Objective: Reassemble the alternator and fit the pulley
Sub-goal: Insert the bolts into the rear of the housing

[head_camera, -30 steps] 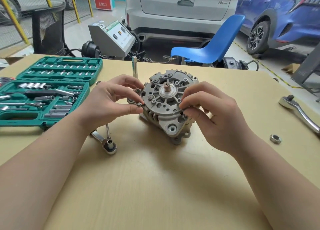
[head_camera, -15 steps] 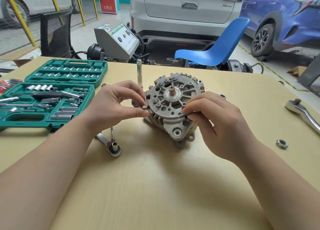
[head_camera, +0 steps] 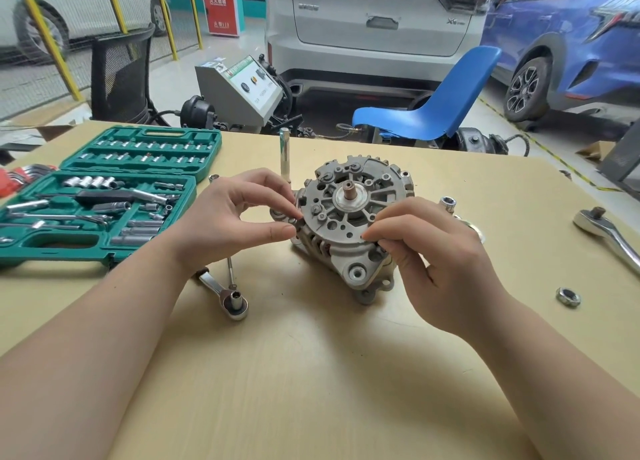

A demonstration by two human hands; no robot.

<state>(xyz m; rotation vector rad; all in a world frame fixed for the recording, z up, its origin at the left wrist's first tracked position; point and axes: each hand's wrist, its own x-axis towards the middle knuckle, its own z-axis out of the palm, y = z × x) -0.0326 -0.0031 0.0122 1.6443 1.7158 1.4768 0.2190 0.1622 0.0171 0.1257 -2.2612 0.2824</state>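
1. Even daylight fills the workshop; my table (head_camera: 311,390) is bright, with no harsh hot spots.
2. Soft, blurred shadows lie under my left hand (head_camera: 221,224) and right hand (head_camera: 440,269), falling toward me, so the light arrives from ahead and above.
3. Small glints mark the ratchet (head_camera: 609,234) at the right edge.
4. The alternator (head_camera: 349,224) is sharp at centre.
5. The wide lens bends the edges: my forearms swell, the cars lean.

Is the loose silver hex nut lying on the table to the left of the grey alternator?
No, the silver hex nut lies right of the grey alternator.
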